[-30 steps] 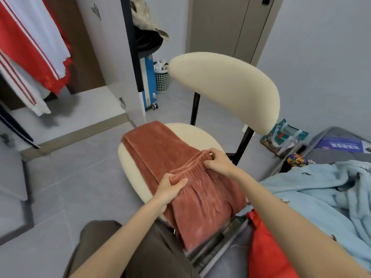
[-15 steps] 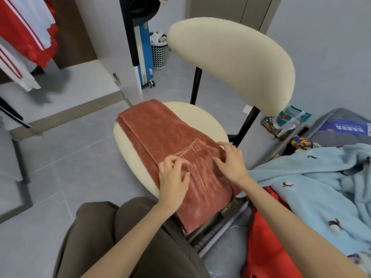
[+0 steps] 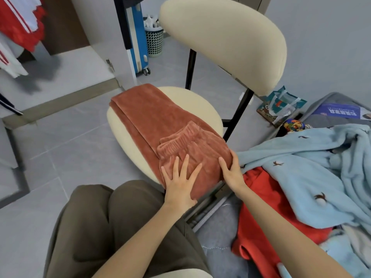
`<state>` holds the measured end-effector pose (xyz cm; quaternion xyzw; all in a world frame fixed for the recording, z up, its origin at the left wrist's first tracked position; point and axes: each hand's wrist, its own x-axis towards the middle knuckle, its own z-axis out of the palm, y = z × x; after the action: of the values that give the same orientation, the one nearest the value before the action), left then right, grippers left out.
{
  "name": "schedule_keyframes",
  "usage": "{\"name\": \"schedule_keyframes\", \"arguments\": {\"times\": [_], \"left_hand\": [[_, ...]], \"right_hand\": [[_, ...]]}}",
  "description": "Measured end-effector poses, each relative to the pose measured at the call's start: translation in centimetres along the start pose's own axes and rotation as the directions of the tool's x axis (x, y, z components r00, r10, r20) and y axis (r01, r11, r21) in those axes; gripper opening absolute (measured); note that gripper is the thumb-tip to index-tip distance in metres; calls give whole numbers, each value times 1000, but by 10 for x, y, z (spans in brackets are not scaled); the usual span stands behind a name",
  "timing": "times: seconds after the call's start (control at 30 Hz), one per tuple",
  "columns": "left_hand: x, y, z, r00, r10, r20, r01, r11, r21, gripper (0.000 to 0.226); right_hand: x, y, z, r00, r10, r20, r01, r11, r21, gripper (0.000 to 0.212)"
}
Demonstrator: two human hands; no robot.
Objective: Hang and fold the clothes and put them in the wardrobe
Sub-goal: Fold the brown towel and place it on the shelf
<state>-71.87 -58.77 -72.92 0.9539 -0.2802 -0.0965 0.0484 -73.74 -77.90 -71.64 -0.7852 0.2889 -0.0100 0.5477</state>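
Plush rust trousers [image 3: 152,117], ribbed waistband, round cream seat [image 3: 192,99]

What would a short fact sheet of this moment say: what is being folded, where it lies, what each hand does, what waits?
Garment: rust-brown trousers, folded, waistband doubled back on top
Surface: cream chair seat
Left hand: flat on the fold, fingers spread
Right hand: resting against the fold's right edge
Waiting: light blue garment and red garment, heaped on the right
Wardrobe: open, red-and-white clothes hanging
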Motion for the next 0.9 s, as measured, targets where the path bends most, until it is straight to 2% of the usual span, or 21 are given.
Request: {"name": "schedule_keyframes", "arguments": {"times": [0.1,0.27,0.33,0.43,0.5,0.53,0.6,0.63,0.7,0.77,0.9], "left_hand": [[-1,-2,5,1000,-3,-11,4,999,34,124],[3,1,2,1000,5,3,-5,999,40,122],[3,-1,2,1000,28,8,-29,999,40,123],[-1,-5,6,998,57,3,-57,998,33,124],[-2,-6,7,998,67,-9,-67,997,25,124],[-3,-6,7,997,71,-17,-71,997,25,123],[-4,-6,7,996,80,-28,-80,997,21,121],[-5,-7,7,996,83,-39,-83,997,7,121],[-10,-6,4,992,87,-95,-89,996,-19,118],[-13,-3,1,971,106,-212,-114,993,-24,115],[-18,6,-2,872,205,-444,-232,973,-5,116]], "right_hand": [[4,0,-11,999,27,-25,-27,1000,0,40],[17,-11,-29,948,-211,-237,165,966,-199,32],[17,-11,-25,945,-166,-281,118,977,-179,37],[4,-7,-13,951,18,-309,-14,1000,16,58],[-6,-1,-2,958,145,-246,-88,969,230,79],[-10,2,3,958,230,-173,-155,920,360,85],[-15,4,9,914,401,60,-364,746,558,84],[-16,2,9,886,436,155,-439,683,584,81],[-16,1,7,876,433,215,-473,677,564,84],[-16,-5,3,899,380,217,-434,705,561,87],[-21,-28,-7,924,306,229,-382,716,585,77]]}}
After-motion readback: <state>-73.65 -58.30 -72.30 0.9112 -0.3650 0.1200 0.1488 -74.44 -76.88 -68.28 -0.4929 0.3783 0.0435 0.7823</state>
